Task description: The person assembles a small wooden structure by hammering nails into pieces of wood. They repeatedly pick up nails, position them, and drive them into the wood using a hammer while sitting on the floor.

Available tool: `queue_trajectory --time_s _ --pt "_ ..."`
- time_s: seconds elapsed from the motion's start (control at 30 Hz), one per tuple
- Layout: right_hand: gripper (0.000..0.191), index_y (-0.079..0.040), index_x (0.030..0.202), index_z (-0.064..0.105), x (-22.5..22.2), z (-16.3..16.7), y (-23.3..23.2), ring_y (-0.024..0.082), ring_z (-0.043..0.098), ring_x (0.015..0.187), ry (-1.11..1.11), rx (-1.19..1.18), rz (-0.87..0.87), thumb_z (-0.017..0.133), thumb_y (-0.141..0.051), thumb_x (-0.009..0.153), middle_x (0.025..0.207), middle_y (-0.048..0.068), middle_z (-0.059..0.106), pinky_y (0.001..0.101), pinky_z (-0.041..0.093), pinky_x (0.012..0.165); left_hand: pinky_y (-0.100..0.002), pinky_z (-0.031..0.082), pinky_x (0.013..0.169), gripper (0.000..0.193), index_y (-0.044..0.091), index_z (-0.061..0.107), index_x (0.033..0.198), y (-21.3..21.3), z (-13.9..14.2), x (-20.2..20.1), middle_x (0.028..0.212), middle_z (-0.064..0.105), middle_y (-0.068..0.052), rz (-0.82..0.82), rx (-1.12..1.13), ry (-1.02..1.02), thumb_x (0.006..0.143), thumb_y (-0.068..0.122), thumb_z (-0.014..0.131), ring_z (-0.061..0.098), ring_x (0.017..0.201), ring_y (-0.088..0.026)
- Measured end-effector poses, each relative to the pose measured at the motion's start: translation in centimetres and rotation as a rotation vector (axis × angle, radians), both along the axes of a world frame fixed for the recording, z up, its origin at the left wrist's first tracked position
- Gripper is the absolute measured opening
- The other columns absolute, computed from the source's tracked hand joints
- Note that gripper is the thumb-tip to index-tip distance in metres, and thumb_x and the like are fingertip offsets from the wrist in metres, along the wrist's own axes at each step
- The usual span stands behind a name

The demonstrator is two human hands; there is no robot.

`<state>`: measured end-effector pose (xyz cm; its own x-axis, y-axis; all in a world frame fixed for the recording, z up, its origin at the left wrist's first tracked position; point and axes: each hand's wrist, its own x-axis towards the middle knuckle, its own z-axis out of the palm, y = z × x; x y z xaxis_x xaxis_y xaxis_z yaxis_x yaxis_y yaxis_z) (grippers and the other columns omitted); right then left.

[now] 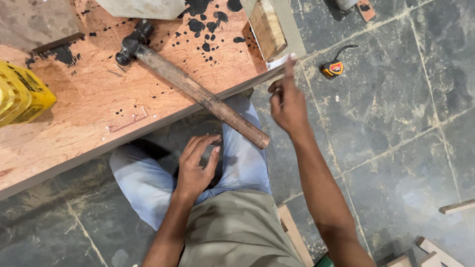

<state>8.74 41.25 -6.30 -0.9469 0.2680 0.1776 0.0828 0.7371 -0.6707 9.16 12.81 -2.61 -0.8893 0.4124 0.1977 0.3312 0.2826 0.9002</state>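
Note:
A hammer (198, 91) with a dark head and a worn wooden handle lies on a reddish plywood board (99, 99), its handle end jutting past the board's near edge over my knees. My left hand (198, 165) rests on my blue-trousered leg, fingers loosely apart and holding nothing. My right hand (287, 101) is raised beside the board's right corner, index finger pointing up and touching the corner edge, other fingers curled, nothing held.
A yellow container (22, 96) sits at the board's left. A wood block (267, 29) stands near the far right corner. A yellow and black tape measure (332, 67) lies on the grey stone floor. Wood offcuts (430, 249) lie at bottom right.

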Motion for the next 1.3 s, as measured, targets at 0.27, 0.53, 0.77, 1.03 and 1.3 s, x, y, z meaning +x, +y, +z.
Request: queue_trajectory --time_s 0.27,0.53,0.77,1.03,1.3 --pt "0.079 -0.015 0.161 0.038 1.0 2.2 1.3 0.024 0.07 0.074 0.008 0.148 0.047 0.06 0.005 0.088 0.096 0.009 0.07 0.0384 0.058 0.07 -0.038 0.055 0.089 0.025 0.0 0.069 0.116 -0.3 -0.2 0.0 0.112 0.072 -0.016 -0.007 0.0 -0.045 0.092 0.001 0.07 0.07 0.102 -0.031" --pt "0.076 -0.015 0.163 0.038 0.3 3.3 4.4 0.028 0.07 0.083 0.018 0.418 -0.066 0.063 -0.001 0.092 0.108 0.014 0.069 0.0423 0.058 0.074 -0.039 0.055 0.09 0.024 0.0 0.069 0.116 -0.3 0.2 -0.2 0.109 0.072 -0.016 -0.014 0.007 -0.026 0.092 0.001 0.069 0.069 0.101 -0.032" --pt "0.076 -0.019 0.159 0.045 0.2 3.5 3.1 0.029 0.069 0.077 -0.059 0.365 -0.019 0.063 -0.001 0.087 0.099 0.013 0.068 0.0436 0.058 0.071 -0.039 0.055 0.09 0.024 0.0 0.069 0.115 0.1 0.1 -0.3 0.109 0.072 -0.017 -0.028 0.01 -0.029 0.092 0.002 0.069 0.069 0.101 -0.033" --pt "0.078 -0.014 0.16 0.043 0.7 3.1 2.9 0.029 0.068 0.08 -0.044 0.301 -0.047 0.062 0.002 0.087 0.102 0.011 0.069 0.0427 0.057 0.071 -0.04 0.055 0.089 0.02 0.0 0.07 0.112 0.5 -1.4 -0.3 0.107 0.073 -0.016 -0.043 -0.016 -0.051 0.093 0.004 0.07 0.069 0.1 -0.033" --pt "0.071 -0.016 0.158 0.044 1.6 2.7 2.4 0.027 0.068 0.078 0.027 0.18 -0.092 0.06 0.001 0.091 0.105 0.012 0.066 0.0392 0.058 0.07 -0.047 0.053 0.087 0.021 0.002 0.072 0.108 2.8 -6.5 -1.6 0.104 0.073 -0.018 -0.166 -0.229 0.045 0.091 0.015 0.073 0.068 0.097 -0.037"
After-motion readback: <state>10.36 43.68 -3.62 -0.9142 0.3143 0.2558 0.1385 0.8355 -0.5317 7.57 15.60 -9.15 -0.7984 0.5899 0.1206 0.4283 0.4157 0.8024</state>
